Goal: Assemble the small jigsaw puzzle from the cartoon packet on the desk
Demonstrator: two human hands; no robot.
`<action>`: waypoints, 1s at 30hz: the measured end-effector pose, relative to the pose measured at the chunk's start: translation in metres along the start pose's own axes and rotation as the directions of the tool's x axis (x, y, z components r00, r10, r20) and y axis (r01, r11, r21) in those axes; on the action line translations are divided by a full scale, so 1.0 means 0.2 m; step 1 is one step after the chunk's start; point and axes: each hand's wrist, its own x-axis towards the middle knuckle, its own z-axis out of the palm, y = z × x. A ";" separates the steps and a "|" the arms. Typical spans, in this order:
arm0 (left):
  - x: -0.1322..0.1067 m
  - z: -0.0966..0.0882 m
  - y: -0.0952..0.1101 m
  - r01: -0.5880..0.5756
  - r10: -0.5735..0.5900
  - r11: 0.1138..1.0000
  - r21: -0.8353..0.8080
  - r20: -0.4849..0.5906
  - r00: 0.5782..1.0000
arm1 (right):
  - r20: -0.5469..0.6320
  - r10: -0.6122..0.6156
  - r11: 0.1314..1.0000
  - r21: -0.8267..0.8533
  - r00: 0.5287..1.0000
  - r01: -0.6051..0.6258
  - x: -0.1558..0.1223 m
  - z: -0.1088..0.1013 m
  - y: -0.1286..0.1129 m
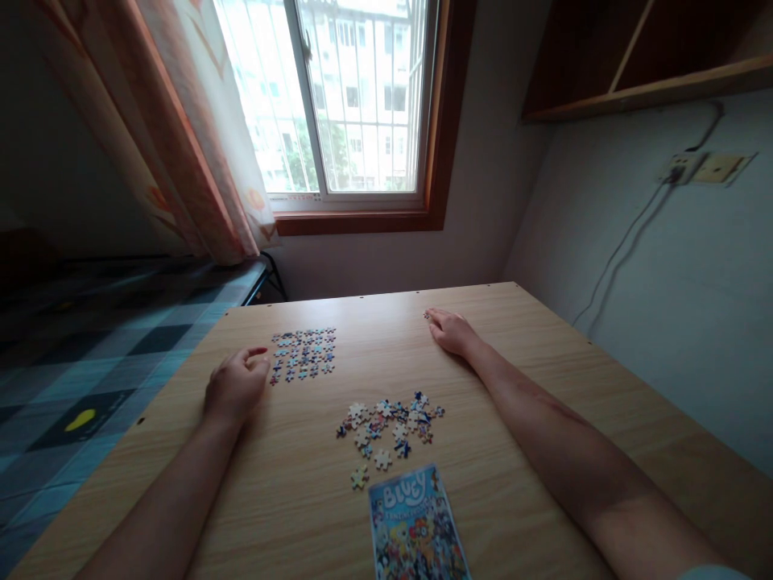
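My right hand [452, 332] reaches toward the far side of the wooden table, with a small puzzle piece [426, 315] at its fingertips; the fingers are closed together and partly cover the piece. At the left, my left hand [237, 383] rests on the table with its fingers loosely bent, thumb and index apart, and nothing visible between them. Just beside it lie spaced rows of puzzle pieces [304, 350], laid out in a rough grid. Nearer to me is a loose pile of puzzle pieces [386, 419], some with their pale backs up.
A blue picture box [416, 524] marked "Bluey" lies at the table's [290, 499] near side. Left of the table stands a bed with a checked cover [150, 346]. A window [362, 105] and curtain [163, 121] are ahead; a cord [616, 250] hangs on the right wall.
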 end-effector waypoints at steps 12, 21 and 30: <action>-0.02 -0.01 0.03 0.056 -0.056 0.997 -0.060 0.010 0.998 | 0.016 -0.019 1.000 -0.005 1.000 0.019 0.00 0.01 0.01; -0.03 -0.02 0.03 0.042 -0.041 0.998 -0.053 0.022 0.999 | -0.017 -0.038 0.998 0.041 0.999 0.038 -0.02 -0.07 -0.05; -0.04 -0.03 0.05 0.047 -0.045 0.997 -0.057 0.028 0.999 | 0.738 -0.315 0.939 0.331 0.597 0.086 -0.10 -0.33 -0.32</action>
